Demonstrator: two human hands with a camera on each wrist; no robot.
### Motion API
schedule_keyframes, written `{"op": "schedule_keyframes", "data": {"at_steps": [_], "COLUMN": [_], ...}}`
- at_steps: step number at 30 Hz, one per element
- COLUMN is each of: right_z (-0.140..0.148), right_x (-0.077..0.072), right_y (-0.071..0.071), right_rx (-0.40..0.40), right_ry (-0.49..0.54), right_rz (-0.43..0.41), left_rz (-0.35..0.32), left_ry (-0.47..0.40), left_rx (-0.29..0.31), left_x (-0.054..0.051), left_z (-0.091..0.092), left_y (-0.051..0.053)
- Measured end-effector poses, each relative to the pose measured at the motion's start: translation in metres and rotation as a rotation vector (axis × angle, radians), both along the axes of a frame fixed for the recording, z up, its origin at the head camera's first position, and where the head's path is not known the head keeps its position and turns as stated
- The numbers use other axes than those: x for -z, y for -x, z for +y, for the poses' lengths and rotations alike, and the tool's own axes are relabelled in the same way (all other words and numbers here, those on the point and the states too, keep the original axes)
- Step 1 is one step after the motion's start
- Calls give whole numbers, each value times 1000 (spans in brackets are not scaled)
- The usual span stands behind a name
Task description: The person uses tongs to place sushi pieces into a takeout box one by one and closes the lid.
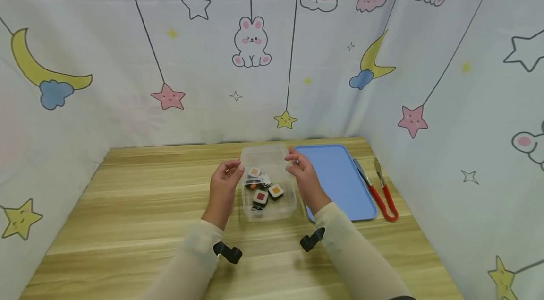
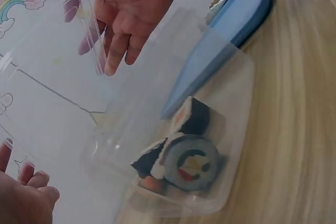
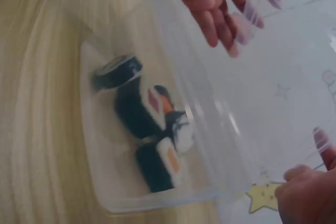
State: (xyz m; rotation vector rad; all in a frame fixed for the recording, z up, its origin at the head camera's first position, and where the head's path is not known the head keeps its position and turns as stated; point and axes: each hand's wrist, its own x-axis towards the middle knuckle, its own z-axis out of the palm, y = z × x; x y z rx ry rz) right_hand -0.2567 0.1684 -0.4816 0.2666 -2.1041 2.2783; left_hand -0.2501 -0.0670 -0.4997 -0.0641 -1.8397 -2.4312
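Note:
A clear plastic lid [image 1: 264, 157] is held tilted up over the back of a clear plastic box [image 1: 269, 216]. My left hand [image 1: 224, 190] grips its left edge between thumb and fingers. At the opposite edge, my right hand [image 1: 309, 182] pinches the lid the same way. Inside the box lie several toy sushi pieces, among them a roll with a dark red centre [image 1: 260, 198] and one with an orange centre [image 1: 276, 191]. A round roll [image 2: 192, 163] shows through the box wall in the left wrist view.
A blue tray [image 1: 340, 182] lies flat just right of the box. Beyond it are tongs [image 1: 386, 196] with red handles. The wood-grain table [image 1: 140, 205] meets a patterned curtain [image 1: 204, 101] at the back and sides.

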Motion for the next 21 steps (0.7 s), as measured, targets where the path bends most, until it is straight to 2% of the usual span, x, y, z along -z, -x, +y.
{"op": "schedule_keyframes", "data": {"at_steps": [3,9,12,17,21], "right_z": [4,9,10,8,6], "right_x": [16,42,49,55,57], "right_y": [-2,-6,-9,-14,-16], "right_rx": [-5,-13,-18,-32,-31], "right_ry": [-64,-78,-88,-126,-155], "right_rz": [11,50,86,133,155], "left_rz": [17,34,43,94,146], "left_ry": [24,88,88,93,122], "left_rx": [-2,-5,-15,-32,-44], "left_x": [10,26,33,42,48], "left_z": [3,6,6,5,4], "left_y": [-3,-10,-14,-19,-19]}}
